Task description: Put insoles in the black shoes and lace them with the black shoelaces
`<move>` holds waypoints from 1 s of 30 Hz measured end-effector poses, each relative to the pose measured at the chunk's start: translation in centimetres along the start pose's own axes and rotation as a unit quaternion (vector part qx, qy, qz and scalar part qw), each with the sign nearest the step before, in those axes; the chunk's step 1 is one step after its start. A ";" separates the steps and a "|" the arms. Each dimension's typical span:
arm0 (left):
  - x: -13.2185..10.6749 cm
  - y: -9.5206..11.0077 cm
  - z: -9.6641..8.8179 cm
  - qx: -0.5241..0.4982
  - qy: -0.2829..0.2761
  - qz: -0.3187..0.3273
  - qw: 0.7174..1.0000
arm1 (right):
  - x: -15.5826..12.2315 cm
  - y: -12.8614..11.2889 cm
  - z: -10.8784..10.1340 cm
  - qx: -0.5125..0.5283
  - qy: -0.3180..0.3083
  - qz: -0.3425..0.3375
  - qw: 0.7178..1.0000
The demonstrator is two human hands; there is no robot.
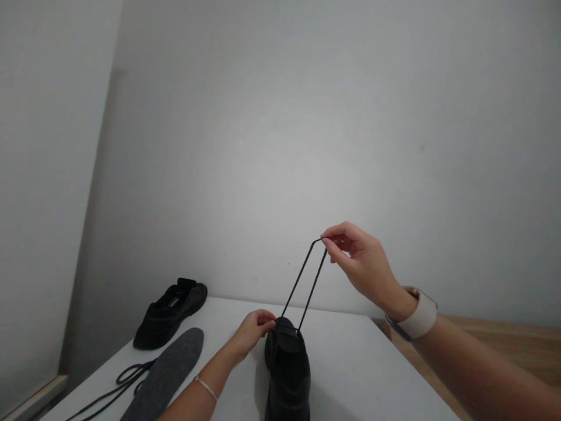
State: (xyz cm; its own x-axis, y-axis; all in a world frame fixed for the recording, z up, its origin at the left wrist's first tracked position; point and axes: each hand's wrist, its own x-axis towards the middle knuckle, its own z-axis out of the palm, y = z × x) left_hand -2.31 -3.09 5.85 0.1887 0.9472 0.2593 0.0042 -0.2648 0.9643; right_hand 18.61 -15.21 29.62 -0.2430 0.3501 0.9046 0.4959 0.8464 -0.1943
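A black shoe (pixel 287 374) stands on the white table (pixel 350 362), toe towards me. My left hand (pixel 254 328) grips the shoe at its far upper edge. My right hand (pixel 362 260) is raised above and to the right of the shoe, pinching the doubled black shoelace (pixel 307 283) between thumb and fingers. The lace runs taut in two strands from my fingers down into the shoe. A white band (pixel 418 318) is on my right wrist, a thin bracelet on my left.
A second black shoe (pixel 170 313) lies at the table's far left corner. A grey insole (pixel 169 371) and a loose black lace (pixel 123 380) lie at the left. A plain grey wall is behind; wooden floor (pixel 504 345) shows at the right.
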 end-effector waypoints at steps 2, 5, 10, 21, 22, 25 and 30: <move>0.0 0.2 -0.1 0.120 0.013 0.057 0.991 | 0.0 -0.1 0.0 -0.002 0.001 -0.005 1.000; -0.2 0.8 0.0 0.275 0.037 0.125 0.953 | -0.1 -0.3 -0.1 -0.006 -0.002 -0.011 1.000; 0.1 1.0 0.4 0.189 0.057 0.104 0.975 | -0.1 -0.5 0.0 -0.003 -0.012 -0.012 1.000; -0.4 1.6 1.1 0.005 0.065 0.011 0.998 | 0.4 -0.6 0.4 -0.003 -0.026 -0.016 1.000; -0.6 1.8 1.0 0.002 0.052 0.019 0.998 | 0.5 -0.5 0.4 -0.001 -0.024 -0.015 1.000; -1.3 2.1 0.9 0.004 -0.044 0.071 0.997 | 0.8 -0.1 0.6 0.001 -0.010 -0.012 1.000; -2.2 1.9 2.1 0.061 -0.087 0.054 0.993 | 1.2 -0.7 0.7 0.005 0.020 -0.014 1.000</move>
State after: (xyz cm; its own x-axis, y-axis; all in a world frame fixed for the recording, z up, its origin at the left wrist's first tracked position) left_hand -0.64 -6.02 6.98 0.3620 0.8693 0.3365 0.0911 -0.3923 0.9153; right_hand 17.45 -15.09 30.58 -0.2236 0.3098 0.9241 0.4812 0.8596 -0.1717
